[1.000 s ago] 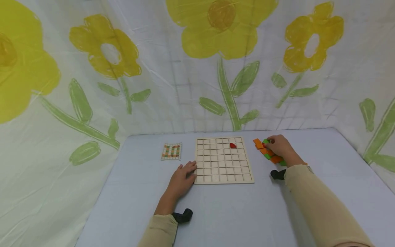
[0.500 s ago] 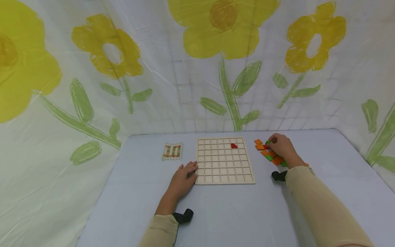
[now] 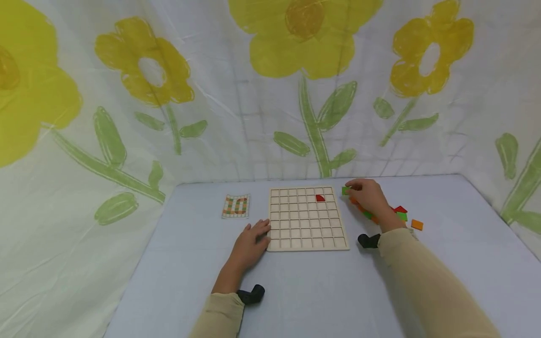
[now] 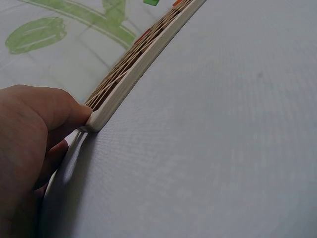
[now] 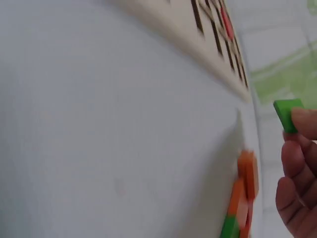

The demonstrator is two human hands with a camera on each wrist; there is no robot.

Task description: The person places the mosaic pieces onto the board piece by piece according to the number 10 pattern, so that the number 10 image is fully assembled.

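Note:
Pinched between the thumb and fingers of my right hand (image 3: 368, 195) is a green square tile (image 5: 287, 115), held up to the right of the grid board's far right corner. The pale wooden grid board (image 3: 296, 225) lies flat on the table, with one red quarter-round tile (image 3: 320, 198) in a cell near its far right. My left hand (image 3: 249, 244) rests at the board's left edge; in the left wrist view the thumb touches the board's corner and the fingers are relaxed. Under and behind my right hand lies a pile of orange, green and red tiles (image 3: 367, 214), partly hidden by the hand.
A small pattern card (image 3: 235, 206) with a coloured grid lies left of the board. A lone orange tile (image 3: 417, 225) lies at the pile's right end, near a red tile (image 3: 399, 209). A white cloth with painted flowers (image 3: 314, 117) hangs behind the table (image 3: 304, 291).
My right hand has lifted the green tile off the pile and moved left toward the board, uncovering tiles at the pile's right side. My left hand stays at the board's edge.

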